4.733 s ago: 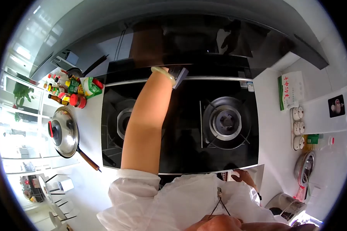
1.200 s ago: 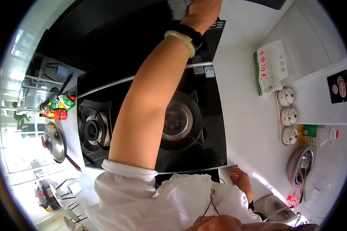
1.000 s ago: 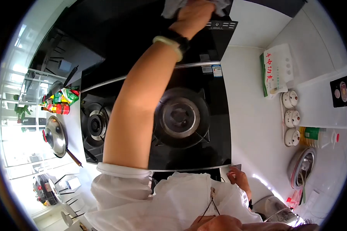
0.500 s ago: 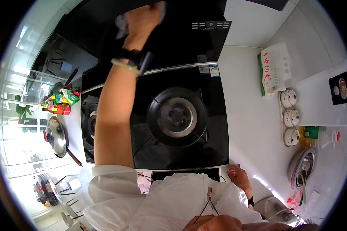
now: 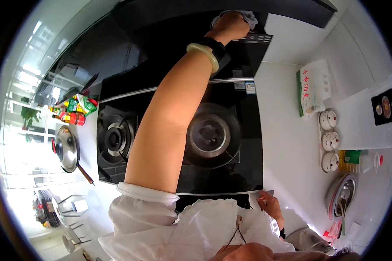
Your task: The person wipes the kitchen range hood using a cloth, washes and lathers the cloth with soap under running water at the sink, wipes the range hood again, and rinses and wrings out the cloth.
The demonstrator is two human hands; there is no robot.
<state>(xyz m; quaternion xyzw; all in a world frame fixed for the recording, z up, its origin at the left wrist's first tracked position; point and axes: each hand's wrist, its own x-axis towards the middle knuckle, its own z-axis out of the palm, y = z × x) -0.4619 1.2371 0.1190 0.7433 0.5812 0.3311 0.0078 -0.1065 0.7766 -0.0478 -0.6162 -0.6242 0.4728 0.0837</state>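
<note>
My left hand [image 5: 232, 25] is closed on a grey cloth [image 5: 251, 18], pressed against the glossy black range hood [image 5: 161, 48] near its top. The cloth bunches out on both sides of my fingers, beside the control strip [image 5: 257, 39]. A pale bangle and a dark band circle that wrist. Below my arm lies the black glass gas stove [image 5: 222, 180], whose right burner [image 5: 209, 135] is partly covered by my forearm. My right hand [image 5: 271, 204] rests at the counter's front edge by the stove's corner, fingers loosely bent, holding nothing visible.
On the left counter stand a lidded pan [image 5: 66, 148] and several seasoning packets and bottles [image 5: 76, 111]. To the right are a paper towel pack [image 5: 314, 89], three white jars [image 5: 330, 141], an oil bottle [image 5: 353, 160] and metal bowls [image 5: 342, 195].
My left hand has moved rightward along the hood with the cloth, towards the control strip. The left burner shows more now. My right hand stays at the counter edge.
</note>
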